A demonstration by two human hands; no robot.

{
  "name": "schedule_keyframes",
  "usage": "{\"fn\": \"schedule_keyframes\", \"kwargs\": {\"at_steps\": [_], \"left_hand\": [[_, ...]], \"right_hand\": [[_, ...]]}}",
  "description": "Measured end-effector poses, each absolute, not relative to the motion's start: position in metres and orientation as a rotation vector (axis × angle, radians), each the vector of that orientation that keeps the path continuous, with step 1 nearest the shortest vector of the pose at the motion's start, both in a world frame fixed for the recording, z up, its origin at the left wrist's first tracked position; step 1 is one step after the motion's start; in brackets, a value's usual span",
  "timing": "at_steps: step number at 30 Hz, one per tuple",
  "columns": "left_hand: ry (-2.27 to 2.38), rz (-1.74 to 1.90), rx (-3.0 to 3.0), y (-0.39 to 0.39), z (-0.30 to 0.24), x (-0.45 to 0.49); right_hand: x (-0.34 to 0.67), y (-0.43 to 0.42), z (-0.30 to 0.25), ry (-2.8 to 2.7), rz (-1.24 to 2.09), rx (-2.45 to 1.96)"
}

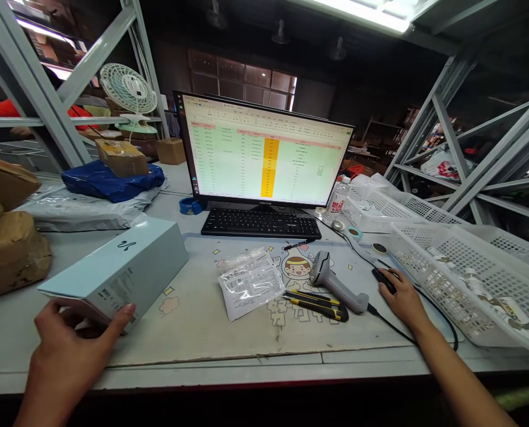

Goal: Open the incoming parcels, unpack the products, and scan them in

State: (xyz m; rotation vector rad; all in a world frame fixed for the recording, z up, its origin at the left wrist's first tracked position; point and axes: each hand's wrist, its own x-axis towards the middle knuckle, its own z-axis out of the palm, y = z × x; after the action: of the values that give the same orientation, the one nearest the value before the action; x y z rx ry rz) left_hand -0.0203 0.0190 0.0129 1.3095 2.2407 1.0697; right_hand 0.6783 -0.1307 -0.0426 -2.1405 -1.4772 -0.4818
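My left hand (75, 344) grips the near end of a long light-blue box (124, 261), thumb on its printed side and fingers round the far edge. The box rests on the desk at the left of the mat. Over on the right, my right hand (402, 299) is curled over a black computer mouse (384, 280). A grey barcode scanner (338, 284) lies just left of that hand, its cable running beneath the wrist. Yellow-and-black utility knives (320, 305) and a white printed plastic pouch (251, 283) lie between the two hands.
A monitor (264, 154) showing a spreadsheet stands behind a black keyboard (260, 223). White plastic baskets (451, 284) line the right side. Brown parcels (13, 249), a blue bag (108, 176) and a small fan (128, 89) occupy the left. A person in red (6, 108) is behind the rack.
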Motion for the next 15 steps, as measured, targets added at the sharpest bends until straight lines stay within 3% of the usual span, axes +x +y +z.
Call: {"fn": "schedule_keyframes", "kwargs": {"at_steps": [15], "left_hand": [[2.267,1.179,1.394,0.0141,0.0053,-0.0183]], "right_hand": [[0.6778,-0.1292,-0.043,-1.47,-0.48,-2.136]]}}
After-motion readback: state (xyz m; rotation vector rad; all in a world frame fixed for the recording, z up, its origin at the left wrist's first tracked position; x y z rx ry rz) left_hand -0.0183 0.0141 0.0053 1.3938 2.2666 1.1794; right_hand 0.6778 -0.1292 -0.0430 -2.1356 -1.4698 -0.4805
